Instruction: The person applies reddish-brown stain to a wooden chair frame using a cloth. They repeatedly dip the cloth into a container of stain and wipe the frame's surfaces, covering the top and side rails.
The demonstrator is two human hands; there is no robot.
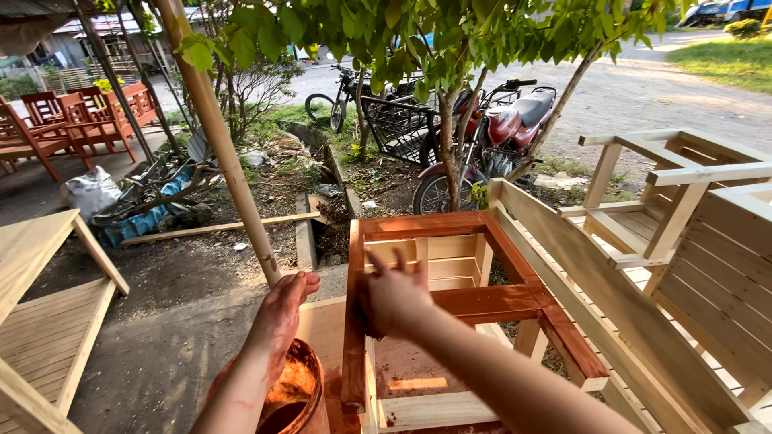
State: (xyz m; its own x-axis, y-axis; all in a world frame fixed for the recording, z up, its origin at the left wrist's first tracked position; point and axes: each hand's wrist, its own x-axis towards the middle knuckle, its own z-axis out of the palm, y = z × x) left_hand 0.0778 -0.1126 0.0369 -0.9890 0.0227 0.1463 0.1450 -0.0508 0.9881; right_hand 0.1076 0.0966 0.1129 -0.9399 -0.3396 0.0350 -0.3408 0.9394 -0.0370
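the right hand (396,296) lay pressed against the upper left corner of the half-stained wooden chair frame (450,281), fingers spread and slightly curled, the palm seeming to bear on something dark against the wood, though what it was could not be told; the flat press suited rubbing colour into the grain rather than lifting. the left hand (283,309), smeared reddish-brown, hovered just beside the frame with its fingers loosely bent and held nothing, poised over the round rust-coloured pot of stain (293,398), which stood at the foot of the frame, close enough for dipping. the frame stood directly in front of the person, tipped on its side so that its rails faced up and were easy to reach; its top rails, left post and one cross rail were red-brown, while the inner slats were bare pale wood. counted: one frame being coloured, one pot, two hands. to the right at least two unfinished pale wooden chairs (675,209) leaned together, likely awaiting the same coat. on the left lay one pale slatted wooden piece (48,321). far left, about three finished orange-red wooden chairs (80,116) stood under a roof, apart from the raw ones. one red motorcycle (490,145) was parked behind a thin tree trunk (450,161), with a second bike partly hidden beyond, and one slanting bamboo pole (225,153) stood near the frame.
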